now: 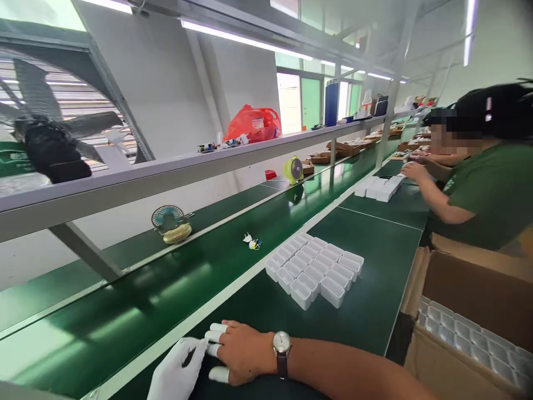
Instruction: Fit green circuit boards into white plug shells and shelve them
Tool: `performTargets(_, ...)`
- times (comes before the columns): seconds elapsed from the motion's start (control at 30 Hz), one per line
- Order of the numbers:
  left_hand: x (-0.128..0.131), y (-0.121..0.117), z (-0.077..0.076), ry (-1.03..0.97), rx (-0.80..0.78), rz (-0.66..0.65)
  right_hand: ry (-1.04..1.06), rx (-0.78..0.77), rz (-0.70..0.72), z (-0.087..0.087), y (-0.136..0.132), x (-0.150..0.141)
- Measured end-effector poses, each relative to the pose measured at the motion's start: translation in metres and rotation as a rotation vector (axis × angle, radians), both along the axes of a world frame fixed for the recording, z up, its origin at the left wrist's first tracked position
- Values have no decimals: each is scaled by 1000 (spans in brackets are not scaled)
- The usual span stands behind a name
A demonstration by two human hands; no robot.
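My left hand [179, 366], in a white glove, is at the bottom of the view with thumb and forefinger pinched together. Its fingertips meet a white finger cot [213, 349] on a finger of my right hand. My right hand [244, 353] is stretched out palm down over the green bench, its fingers apart, several of them capped with white cots. It holds nothing. On that wrist is a round-faced watch [282, 343] with a dark strap. Beyond my hands, a block of white open-topped plastic cases [312, 265] stands on the bench.
A green conveyor belt [179, 289] runs along the bench, carrying a small circuit board with a plug [253, 242]. Fans [170, 222] stand behind it. At right, a carton [449, 355] holds more white cases. A co-worker [491, 172] works farther along. A shelf [175, 166] crosses above.
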State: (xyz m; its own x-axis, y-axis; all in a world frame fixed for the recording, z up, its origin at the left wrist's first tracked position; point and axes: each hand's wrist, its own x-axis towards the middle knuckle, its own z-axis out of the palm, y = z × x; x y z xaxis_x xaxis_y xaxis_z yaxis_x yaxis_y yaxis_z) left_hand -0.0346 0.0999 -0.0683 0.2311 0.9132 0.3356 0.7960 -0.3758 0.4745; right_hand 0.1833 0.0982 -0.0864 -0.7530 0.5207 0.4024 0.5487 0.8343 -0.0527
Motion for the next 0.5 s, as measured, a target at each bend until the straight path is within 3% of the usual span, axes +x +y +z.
performTargets(0.13, 12, -9, 12, -6, 9, -5, 68, -101, 7, -5, -7, 0)
performTargets(0.37, 35, -30, 61, -112, -12, 136, 137, -183, 7, -21, -9, -4)
performTargets(0.5, 48, -19, 65, -161, -4, 168, 152, -183, 20, -27, -10, -5)
